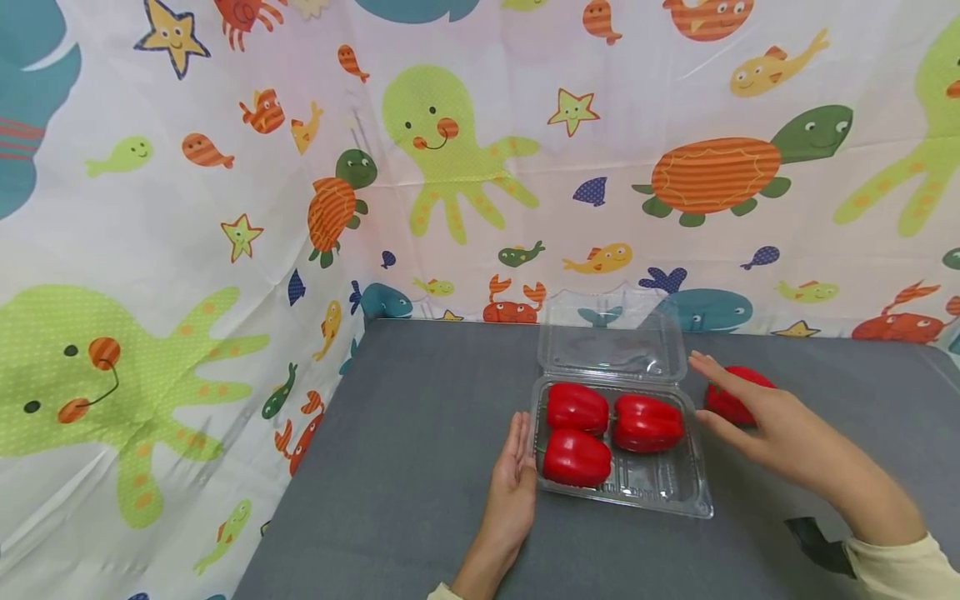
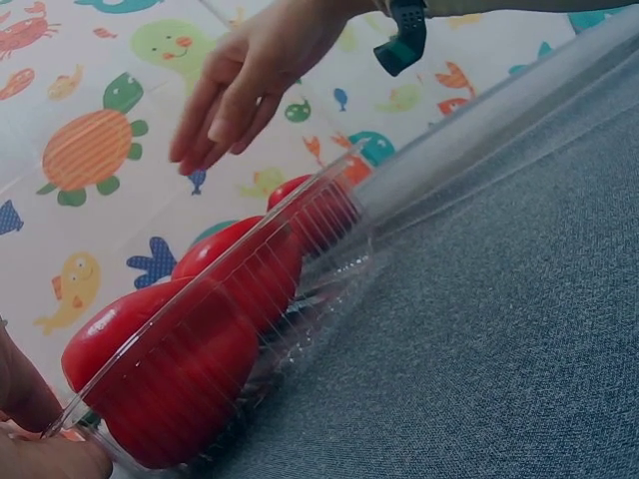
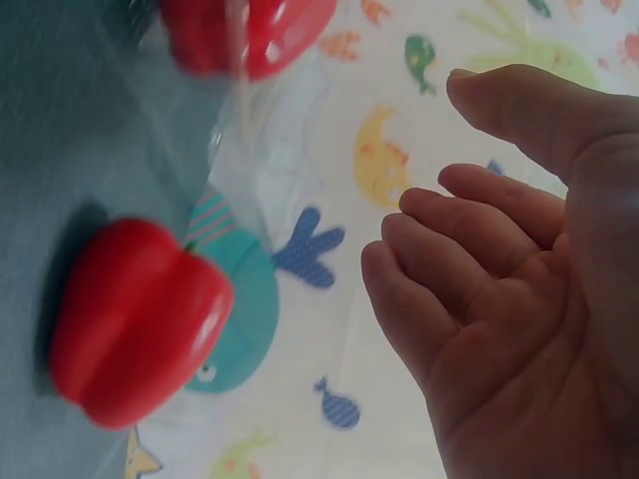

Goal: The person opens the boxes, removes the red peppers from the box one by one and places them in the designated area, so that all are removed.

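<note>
Three red bell peppers [image 1: 648, 423] lie in a clear plastic clamshell box [image 1: 652, 496], whose lid [image 1: 611, 350] stands raised at the back. My left hand [image 1: 513, 483] touches the box's left side with its fingers fairly straight. In the left wrist view, the thumb [image 2: 60, 459] is at the rim's corner. My right hand [image 1: 780, 429] hovers right of the box, fingers extended and holding nothing. Another red bell pepper [image 1: 738, 396] lies on the table beyond that hand, partly hidden by it; the right wrist view shows this loose pepper [image 3: 140, 321] apart from the palm.
A grey cloth covers the table [image 1: 420, 467]. Behind and to the left hangs a white curtain [image 1: 480, 275] printed with sea animals, close to the raised lid. A dark band [image 1: 817, 546] is near the right sleeve [image 1: 903, 571].
</note>
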`<state>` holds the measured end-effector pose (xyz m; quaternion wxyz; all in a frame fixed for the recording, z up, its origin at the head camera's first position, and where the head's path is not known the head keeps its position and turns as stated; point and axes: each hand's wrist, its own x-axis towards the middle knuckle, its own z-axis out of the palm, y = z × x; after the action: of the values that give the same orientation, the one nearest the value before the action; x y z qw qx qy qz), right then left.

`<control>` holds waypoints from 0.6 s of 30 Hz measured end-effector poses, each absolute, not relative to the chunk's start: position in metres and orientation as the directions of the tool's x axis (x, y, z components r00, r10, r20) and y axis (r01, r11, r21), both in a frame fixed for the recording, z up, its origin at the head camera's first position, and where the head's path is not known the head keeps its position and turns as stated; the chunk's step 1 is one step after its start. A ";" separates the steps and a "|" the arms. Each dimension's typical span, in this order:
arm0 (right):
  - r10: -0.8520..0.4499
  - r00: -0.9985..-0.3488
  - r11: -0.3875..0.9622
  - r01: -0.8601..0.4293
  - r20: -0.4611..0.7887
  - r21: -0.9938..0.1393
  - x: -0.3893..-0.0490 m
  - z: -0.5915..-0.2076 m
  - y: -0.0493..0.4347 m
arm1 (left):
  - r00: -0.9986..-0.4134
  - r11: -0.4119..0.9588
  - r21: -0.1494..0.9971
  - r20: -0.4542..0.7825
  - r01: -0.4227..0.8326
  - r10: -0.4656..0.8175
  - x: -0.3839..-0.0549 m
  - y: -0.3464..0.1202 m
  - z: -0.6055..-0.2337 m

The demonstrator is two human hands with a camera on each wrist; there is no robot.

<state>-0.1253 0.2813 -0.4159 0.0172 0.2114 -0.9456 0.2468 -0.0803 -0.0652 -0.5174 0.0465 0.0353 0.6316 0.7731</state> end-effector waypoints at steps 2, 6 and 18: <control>-0.408 -0.900 0.782 -0.430 0.150 -0.452 -0.122 -0.415 0.274 | -0.993 -0.203 0.979 -0.011 -0.034 0.118 -0.080 -0.065 -0.517; -0.421 -0.896 0.778 -0.437 0.143 -0.452 -0.119 -0.415 0.261 | -0.993 -0.201 0.979 -0.018 -0.041 0.117 -0.080 -0.065 -0.516; -0.429 -0.892 0.771 -0.444 0.142 -0.457 -0.115 -0.427 0.236 | -0.994 -0.195 0.980 -0.015 -0.037 0.113 -0.079 -0.066 -0.516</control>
<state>-0.1149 0.2359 -0.4273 0.0149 0.2318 -0.9410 0.2463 -0.0794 -0.0655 -0.5156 0.0483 0.0301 0.6325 0.7724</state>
